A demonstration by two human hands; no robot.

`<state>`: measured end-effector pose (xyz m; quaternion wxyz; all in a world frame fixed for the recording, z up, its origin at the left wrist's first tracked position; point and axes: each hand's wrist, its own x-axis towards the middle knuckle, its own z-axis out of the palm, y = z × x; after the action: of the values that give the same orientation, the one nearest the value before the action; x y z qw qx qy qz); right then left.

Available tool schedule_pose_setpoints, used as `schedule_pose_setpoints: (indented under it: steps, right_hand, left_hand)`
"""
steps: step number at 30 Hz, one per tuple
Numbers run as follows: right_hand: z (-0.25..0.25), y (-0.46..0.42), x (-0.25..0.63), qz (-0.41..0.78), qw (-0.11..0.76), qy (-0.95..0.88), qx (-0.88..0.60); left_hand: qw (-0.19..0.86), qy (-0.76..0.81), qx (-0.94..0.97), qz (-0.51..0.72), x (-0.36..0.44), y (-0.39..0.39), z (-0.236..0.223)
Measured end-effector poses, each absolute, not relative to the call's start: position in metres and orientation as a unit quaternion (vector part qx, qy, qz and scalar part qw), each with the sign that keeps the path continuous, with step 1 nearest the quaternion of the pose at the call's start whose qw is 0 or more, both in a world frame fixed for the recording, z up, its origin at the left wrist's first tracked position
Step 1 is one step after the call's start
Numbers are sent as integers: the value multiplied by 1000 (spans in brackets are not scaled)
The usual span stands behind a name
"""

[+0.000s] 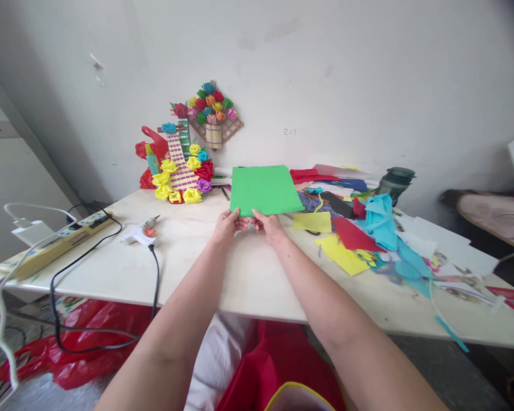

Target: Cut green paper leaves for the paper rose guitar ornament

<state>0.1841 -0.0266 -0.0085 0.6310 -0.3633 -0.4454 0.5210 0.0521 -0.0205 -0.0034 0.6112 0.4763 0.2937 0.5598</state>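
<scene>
The person's left hand and right hand, each grip pinching the near edge of the green sheet, held it over the worktop, left of the yellow paper.

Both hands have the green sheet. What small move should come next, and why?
I'd probably draw the green sheet back slightly and lay it on the tabletop between the forearms. The left hand and right hand both grip its near edge, and bare surface shows there, whereas the sheet's right side reaches towards the scattered paper scraps.
</scene>
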Motion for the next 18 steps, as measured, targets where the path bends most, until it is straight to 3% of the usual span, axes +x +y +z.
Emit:
schedule_pose_setpoints:
  steps: [18]
  right_hand:
    - [-7, -26, 181, 490, 652, -436, -380]
  left_hand:
    - [604, 277, 527, 529, 55, -20, -8]
